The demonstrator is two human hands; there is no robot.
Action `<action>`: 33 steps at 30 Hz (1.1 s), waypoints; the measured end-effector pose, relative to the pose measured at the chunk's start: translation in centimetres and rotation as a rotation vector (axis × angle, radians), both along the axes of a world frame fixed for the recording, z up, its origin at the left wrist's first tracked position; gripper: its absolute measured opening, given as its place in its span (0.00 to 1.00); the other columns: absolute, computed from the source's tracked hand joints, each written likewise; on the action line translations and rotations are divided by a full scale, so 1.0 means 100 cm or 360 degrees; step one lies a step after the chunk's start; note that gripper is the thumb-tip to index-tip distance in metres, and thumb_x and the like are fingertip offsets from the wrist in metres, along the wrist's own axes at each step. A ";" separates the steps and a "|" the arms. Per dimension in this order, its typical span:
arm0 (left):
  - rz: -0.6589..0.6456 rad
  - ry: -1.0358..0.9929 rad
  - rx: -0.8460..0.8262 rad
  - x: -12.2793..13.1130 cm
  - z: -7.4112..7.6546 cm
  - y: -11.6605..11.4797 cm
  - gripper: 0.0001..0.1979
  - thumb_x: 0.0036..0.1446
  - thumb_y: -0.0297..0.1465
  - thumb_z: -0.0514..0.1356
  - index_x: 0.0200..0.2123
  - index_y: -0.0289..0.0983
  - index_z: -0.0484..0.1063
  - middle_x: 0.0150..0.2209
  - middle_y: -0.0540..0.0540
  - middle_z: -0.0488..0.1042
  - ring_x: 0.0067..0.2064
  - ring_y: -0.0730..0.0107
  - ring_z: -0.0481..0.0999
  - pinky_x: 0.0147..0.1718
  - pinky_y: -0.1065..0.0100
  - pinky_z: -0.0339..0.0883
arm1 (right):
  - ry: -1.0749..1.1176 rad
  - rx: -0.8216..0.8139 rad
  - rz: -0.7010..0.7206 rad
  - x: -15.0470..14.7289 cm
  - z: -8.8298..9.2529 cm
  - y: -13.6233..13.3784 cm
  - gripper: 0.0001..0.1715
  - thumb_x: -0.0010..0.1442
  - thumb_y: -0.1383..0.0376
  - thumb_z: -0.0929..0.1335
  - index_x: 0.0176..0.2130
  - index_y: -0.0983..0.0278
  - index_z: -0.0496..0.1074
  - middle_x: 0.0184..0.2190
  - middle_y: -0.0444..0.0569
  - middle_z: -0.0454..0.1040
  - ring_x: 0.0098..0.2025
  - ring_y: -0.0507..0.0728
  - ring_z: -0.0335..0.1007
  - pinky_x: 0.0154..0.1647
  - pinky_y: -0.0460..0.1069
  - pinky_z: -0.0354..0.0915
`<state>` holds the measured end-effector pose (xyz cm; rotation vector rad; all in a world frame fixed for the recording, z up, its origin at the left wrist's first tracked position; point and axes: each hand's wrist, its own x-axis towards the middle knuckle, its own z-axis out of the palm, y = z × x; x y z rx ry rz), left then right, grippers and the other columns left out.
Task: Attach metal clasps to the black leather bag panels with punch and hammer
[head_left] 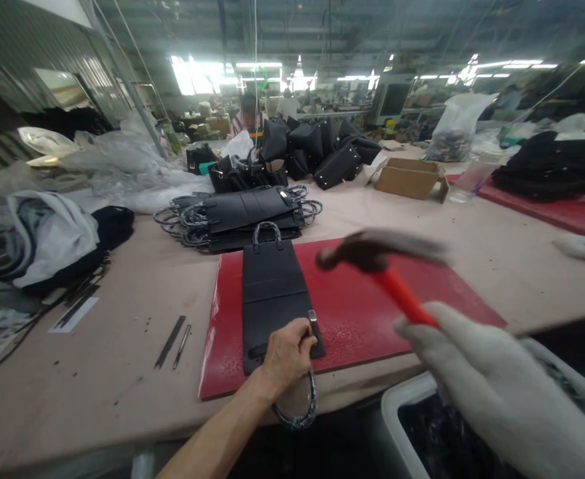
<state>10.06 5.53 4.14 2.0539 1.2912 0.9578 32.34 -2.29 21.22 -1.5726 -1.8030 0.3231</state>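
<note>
A flat black bag panel (272,286) with braided handles lies on a red mat (362,313). My left hand (288,352) is bare and closed, pinching a small metal fitting (313,319) at the panel's near edge. One braided handle (302,412) hangs over the table's front edge below that hand. My right hand (476,372) wears a white glove and grips the orange handle of a hammer (382,256). The hammer head is blurred and raised above the mat, right of the panel.
A stack of flat black panels with handles (242,216) lies behind the mat. Finished black bags (317,153) are piled farther back beside a cardboard box (406,176). Thin metal tools (172,342) lie left of the mat. A white bin (402,399) stands at the near right.
</note>
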 end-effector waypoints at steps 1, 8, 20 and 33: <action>-0.0004 -0.0003 -0.0003 0.000 0.001 0.000 0.06 0.60 0.23 0.59 0.36 0.39 0.72 0.37 0.48 0.79 0.40 0.65 0.80 0.42 0.68 0.68 | 0.0078 0.0077 -0.0050 -0.001 0.001 -0.001 0.16 0.71 0.51 0.62 0.39 0.57 0.72 0.22 0.43 0.71 0.20 0.55 0.67 0.23 0.50 0.63; -0.0039 0.0073 0.0008 -0.002 -0.001 0.000 0.06 0.61 0.23 0.59 0.37 0.40 0.71 0.36 0.49 0.78 0.39 0.65 0.78 0.40 0.67 0.67 | -0.0586 -0.0211 0.0154 0.024 -0.038 0.005 0.17 0.68 0.53 0.63 0.31 0.57 0.71 0.21 0.46 0.74 0.21 0.57 0.68 0.23 0.50 0.58; -0.0040 0.0058 0.0015 -0.002 0.000 -0.001 0.05 0.63 0.24 0.58 0.39 0.39 0.70 0.38 0.47 0.76 0.40 0.64 0.77 0.43 0.66 0.69 | -0.0784 -0.0003 -0.0163 0.018 -0.153 0.055 0.19 0.65 0.65 0.64 0.54 0.67 0.72 0.53 0.63 0.74 0.52 0.69 0.73 0.54 0.62 0.66; -0.0168 -0.0238 0.0155 -0.006 -0.007 0.000 0.07 0.65 0.29 0.57 0.42 0.39 0.76 0.48 0.41 0.81 0.52 0.59 0.81 0.56 0.58 0.74 | -0.0458 0.0021 0.0410 -0.048 -0.186 0.062 0.31 0.61 0.67 0.69 0.63 0.66 0.69 0.64 0.58 0.69 0.67 0.69 0.60 0.73 0.68 0.49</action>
